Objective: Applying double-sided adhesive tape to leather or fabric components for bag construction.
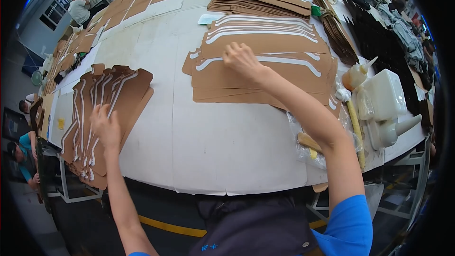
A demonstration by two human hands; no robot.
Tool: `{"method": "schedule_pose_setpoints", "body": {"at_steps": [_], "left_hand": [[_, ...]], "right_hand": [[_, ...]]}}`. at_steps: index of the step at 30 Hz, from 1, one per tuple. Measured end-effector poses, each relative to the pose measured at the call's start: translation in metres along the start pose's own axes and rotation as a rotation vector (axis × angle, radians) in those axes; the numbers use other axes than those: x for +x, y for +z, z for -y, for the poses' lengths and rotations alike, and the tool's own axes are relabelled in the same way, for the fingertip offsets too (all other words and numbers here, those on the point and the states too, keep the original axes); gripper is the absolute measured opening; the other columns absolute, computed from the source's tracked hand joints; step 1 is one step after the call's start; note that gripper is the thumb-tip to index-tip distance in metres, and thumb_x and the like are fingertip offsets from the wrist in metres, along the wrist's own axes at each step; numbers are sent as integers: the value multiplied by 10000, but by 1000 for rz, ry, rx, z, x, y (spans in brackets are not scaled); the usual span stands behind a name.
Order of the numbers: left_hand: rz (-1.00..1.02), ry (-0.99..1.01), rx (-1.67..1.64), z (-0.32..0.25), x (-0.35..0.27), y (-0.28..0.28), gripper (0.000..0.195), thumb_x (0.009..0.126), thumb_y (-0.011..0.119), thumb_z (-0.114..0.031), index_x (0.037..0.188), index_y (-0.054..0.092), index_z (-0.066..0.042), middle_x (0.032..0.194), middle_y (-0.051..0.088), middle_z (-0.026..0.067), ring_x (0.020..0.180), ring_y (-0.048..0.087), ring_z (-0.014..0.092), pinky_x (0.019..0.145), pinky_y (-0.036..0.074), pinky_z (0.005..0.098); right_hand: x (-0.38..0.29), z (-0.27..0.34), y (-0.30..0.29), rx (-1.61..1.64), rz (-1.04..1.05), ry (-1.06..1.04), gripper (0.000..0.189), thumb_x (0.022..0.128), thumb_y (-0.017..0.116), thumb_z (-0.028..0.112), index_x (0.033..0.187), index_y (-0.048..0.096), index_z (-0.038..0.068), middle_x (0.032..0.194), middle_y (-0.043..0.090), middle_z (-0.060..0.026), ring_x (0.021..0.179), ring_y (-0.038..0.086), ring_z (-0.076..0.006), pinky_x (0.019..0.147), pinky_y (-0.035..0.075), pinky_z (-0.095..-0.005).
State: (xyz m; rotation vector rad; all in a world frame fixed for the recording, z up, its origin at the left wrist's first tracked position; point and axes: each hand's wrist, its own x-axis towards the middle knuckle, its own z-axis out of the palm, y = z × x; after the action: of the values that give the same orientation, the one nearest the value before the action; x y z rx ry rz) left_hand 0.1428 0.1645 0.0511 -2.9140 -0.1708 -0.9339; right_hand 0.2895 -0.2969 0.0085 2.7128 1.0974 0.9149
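Note:
My left hand (pixel 106 128) is over a fanned pile of brown sheet pieces (pixel 133 89) with curved white strips, at the left of the table. Its fingers are loosely bent and apart, with nothing visible between them. My right hand (pixel 241 59) is at the overlapping brown pieces (pixel 227 76) on the right, which bear similar white strips. Its fingers are curled in near the end of one strip (pixel 284 60); whether they pinch a piece cannot be made out. Behind lies a taller stack of brown pieces (pixel 256 3).
On the right stand a white plastic container (pixel 385 94), a squeeze bottle with amber contents (pixel 354 76) and a white nozzle bottle (pixel 394 131). A tied brown bundle (pixel 336 28) and dark material (pixel 376 42) lie beyond. People sit at the left. White sheeting (pixel 213 145) covers the table.

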Motion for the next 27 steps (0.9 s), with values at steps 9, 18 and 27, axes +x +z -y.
{"method": "schedule_pose_setpoints", "body": {"at_steps": [9, 18, 27], "left_hand": [[145, 288, -727, -224, 28, 62, 215, 939, 730, -96, 1146, 719, -39, 1290, 669, 140, 1234, 614, 326, 1040, 502, 440], [186, -168, -1052, -274, 54, 101, 229, 976, 653, -35, 1195, 715, -9, 1160, 751, 138, 1052, 734, 264, 954, 569, 397], [314, -263, -1288, -270, 71, 114, 301, 1009, 584, 3, 1295, 677, 18, 1169, 767, 170, 1064, 758, 231, 906, 610, 349]], "right_hand": [[32, 11, 2, 55, 150, -76, 124, 745, 734, 56, 852, 680, 24, 980, 653, -122, 962, 651, -266, 689, 552, -353], [18, -5, 15, 88, 13, -10, 111, 769, 728, 75, 868, 737, 26, 969, 684, -114, 986, 671, -276, 696, 581, -383], [28, 5, 22, 43, 40, -44, 93, 774, 726, 72, 839, 750, 11, 935, 688, -132, 955, 690, -281, 699, 595, -371]]}}
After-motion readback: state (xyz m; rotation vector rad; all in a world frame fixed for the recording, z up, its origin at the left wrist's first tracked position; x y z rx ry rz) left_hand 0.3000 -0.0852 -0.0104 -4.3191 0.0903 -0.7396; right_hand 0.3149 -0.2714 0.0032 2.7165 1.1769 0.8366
